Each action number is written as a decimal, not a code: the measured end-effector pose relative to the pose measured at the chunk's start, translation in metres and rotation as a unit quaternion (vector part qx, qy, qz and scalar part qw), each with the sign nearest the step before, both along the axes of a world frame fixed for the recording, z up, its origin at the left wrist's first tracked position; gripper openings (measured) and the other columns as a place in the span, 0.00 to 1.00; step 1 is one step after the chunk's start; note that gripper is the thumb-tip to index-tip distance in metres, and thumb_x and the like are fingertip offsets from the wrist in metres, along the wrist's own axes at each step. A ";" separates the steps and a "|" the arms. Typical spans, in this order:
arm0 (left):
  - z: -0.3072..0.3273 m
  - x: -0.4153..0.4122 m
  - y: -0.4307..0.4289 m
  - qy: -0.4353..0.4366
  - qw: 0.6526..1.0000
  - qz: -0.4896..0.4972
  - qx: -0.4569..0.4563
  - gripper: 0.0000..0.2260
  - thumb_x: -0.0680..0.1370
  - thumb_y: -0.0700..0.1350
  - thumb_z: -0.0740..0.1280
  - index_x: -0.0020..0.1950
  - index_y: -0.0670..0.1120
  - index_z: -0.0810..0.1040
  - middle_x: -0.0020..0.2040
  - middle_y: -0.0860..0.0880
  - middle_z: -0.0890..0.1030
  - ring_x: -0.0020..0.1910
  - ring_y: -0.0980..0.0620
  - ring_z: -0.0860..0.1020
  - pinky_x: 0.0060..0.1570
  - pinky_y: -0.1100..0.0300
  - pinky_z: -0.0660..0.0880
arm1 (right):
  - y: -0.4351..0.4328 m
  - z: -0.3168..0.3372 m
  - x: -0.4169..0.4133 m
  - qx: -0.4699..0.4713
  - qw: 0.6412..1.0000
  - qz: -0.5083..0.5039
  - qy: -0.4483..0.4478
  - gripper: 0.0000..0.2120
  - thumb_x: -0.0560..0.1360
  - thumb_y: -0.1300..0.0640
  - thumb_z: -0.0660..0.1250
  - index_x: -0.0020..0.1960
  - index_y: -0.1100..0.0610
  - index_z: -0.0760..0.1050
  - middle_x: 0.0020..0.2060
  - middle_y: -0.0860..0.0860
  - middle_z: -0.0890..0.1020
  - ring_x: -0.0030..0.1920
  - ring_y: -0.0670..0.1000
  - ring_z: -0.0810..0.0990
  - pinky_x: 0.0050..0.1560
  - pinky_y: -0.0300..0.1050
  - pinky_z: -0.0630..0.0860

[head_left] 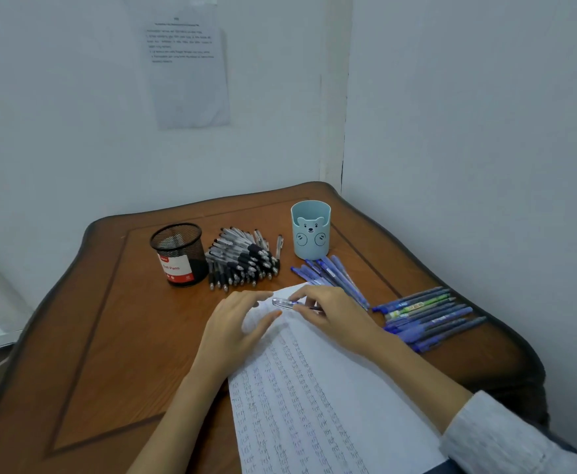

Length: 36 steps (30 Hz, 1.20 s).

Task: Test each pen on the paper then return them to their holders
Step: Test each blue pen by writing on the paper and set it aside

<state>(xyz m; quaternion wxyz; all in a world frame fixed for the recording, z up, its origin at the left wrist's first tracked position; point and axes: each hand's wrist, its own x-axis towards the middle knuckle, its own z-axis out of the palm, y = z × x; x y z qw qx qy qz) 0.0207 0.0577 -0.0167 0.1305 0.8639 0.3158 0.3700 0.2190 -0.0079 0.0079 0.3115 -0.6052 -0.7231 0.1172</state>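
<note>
Written paper (314, 405) on table (109, 336), right grip (331, 316) pinching capped pen (283, 302), left grip (232, 326) spread beside it

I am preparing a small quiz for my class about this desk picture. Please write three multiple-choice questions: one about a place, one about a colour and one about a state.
1. Where does the pile of black pens lie?
A. On the table, between the black mesh holder and the bear holder
B. Inside the black mesh holder
C. On the floor

2. What colour is the bear holder?
A. Red
B. Light blue
C. Yellow

3. What is the right hand doing?
A. Lying flat on the table
B. Reaching into the bear holder
C. Holding a pen over the paper

Answers:
1. A, because the pile lies on the wood between the two holders.
2. B, because its wall is pale blue.
3. C, because its fingers pinch the pen above the far end of the written sheet.
</note>
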 end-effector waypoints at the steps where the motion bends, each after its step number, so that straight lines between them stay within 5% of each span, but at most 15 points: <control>1: -0.001 0.000 0.001 -0.006 1.000 -0.004 0.008 0.15 0.77 0.60 0.60 0.58 0.54 0.78 0.50 0.67 0.74 0.50 0.65 0.73 0.49 0.60 0.72 | 0.002 -0.004 -0.004 0.001 1.000 -0.002 0.016 0.09 0.80 0.53 0.63 0.57 0.53 0.79 0.41 0.40 0.77 0.39 0.38 0.74 0.43 0.40 0.73; 4: -0.004 -0.002 0.006 -0.021 0.999 -0.014 0.026 0.13 0.79 0.55 0.61 0.53 0.50 0.80 0.49 0.60 0.78 0.49 0.61 0.75 0.47 0.55 0.74 | 0.005 -0.010 -0.015 0.008 0.998 0.000 0.066 0.07 0.79 0.54 0.66 0.53 0.53 0.81 0.36 0.36 0.76 0.37 0.38 0.75 0.38 0.33 0.68; 10: -0.003 -0.004 0.011 -0.094 0.993 -0.019 -0.061 0.09 0.76 0.56 0.63 0.50 0.56 0.80 0.48 0.61 0.80 0.51 0.59 0.76 0.45 0.69 0.70 | 0.005 -0.015 -0.019 0.005 0.994 -0.012 0.106 0.02 0.77 0.51 0.69 0.46 0.47 0.76 0.31 0.41 0.75 0.32 0.44 0.71 0.33 0.41 0.63; 14: -0.003 -0.004 0.013 -0.114 0.988 -0.036 -0.097 0.07 0.75 0.54 0.67 0.49 0.55 0.81 0.46 0.59 0.81 0.49 0.56 0.77 0.43 0.67 0.71 | 0.006 -0.007 -0.019 -0.055 0.993 -0.009 0.106 0.04 0.77 0.50 0.67 0.51 0.44 0.74 0.32 0.41 0.75 0.31 0.43 0.72 0.34 0.42 0.67; 18: -0.003 -0.004 0.014 -0.149 0.981 0.011 -0.127 0.06 0.76 0.42 0.69 0.48 0.54 0.80 0.45 0.57 0.81 0.47 0.57 0.77 0.40 0.68 0.71 | 0.005 0.016 -0.007 -0.167 0.968 0.040 0.184 0.11 0.80 0.63 0.61 0.59 0.53 0.68 0.37 0.51 0.77 0.27 0.39 0.72 0.30 0.32 0.66; 21: 0.000 -0.004 0.015 -0.188 0.969 0.051 -0.152 0.09 0.76 0.40 0.69 0.46 0.56 0.78 0.45 0.57 0.81 0.46 0.59 0.77 0.38 0.68 0.71 | 0.007 0.025 0.001 -0.168 0.911 0.045 0.374 0.11 0.80 0.70 0.55 0.56 0.61 0.72 0.39 0.56 0.79 0.30 0.46 0.73 0.30 0.35 0.70; 24: 0.000 -0.004 0.014 -0.169 0.972 0.043 -0.157 0.10 0.76 0.41 0.69 0.46 0.58 0.78 0.45 0.57 0.81 0.46 0.59 0.77 0.39 0.68 0.71 | 0.009 0.024 0.004 -0.148 0.808 0.063 0.567 0.18 0.79 0.69 0.50 0.58 0.63 0.76 0.45 0.59 0.83 0.43 0.52 0.80 0.43 0.39 0.77; 27: -0.002 -0.003 0.014 -0.137 0.977 0.034 -0.161 0.09 0.76 0.42 0.69 0.46 0.58 0.77 0.45 0.58 0.80 0.47 0.58 0.77 0.39 0.68 0.71 | 0.011 0.019 0.001 -0.118 0.742 0.068 0.656 0.16 0.77 0.68 0.57 0.62 0.59 0.75 0.55 0.57 0.83 0.52 0.50 0.82 0.50 0.40 0.77; 29: -0.004 -0.003 0.016 -0.124 0.978 0.038 -0.165 0.07 0.76 0.43 0.69 0.46 0.57 0.78 0.46 0.58 0.80 0.47 0.59 0.76 0.39 0.68 0.70 | 0.015 0.014 -0.005 -0.099 0.775 0.017 0.624 0.14 0.76 0.64 0.65 0.61 0.61 0.74 0.52 0.56 0.84 0.46 0.49 0.83 0.44 0.37 0.77; 32: -0.008 -0.004 0.019 -0.096 0.979 0.044 -0.173 0.04 0.77 0.44 0.69 0.47 0.53 0.79 0.46 0.58 0.79 0.48 0.58 0.76 0.43 0.63 0.71 | 0.022 0.008 -0.011 -0.093 0.842 -0.076 0.526 0.11 0.78 0.53 0.65 0.51 0.62 0.73 0.36 0.57 0.85 0.24 0.47 0.74 0.23 0.35 0.66; 36: -0.009 -0.004 0.020 -0.077 0.980 0.045 -0.178 0.03 0.77 0.44 0.69 0.47 0.52 0.79 0.46 0.58 0.78 0.49 0.56 0.75 0.42 0.63 0.70 | 0.031 0.006 -0.014 -0.117 0.854 -0.111 0.494 0.13 0.77 0.50 0.68 0.42 0.58 0.70 0.25 0.53 0.77 0.19 0.46 0.65 0.21 0.38 0.60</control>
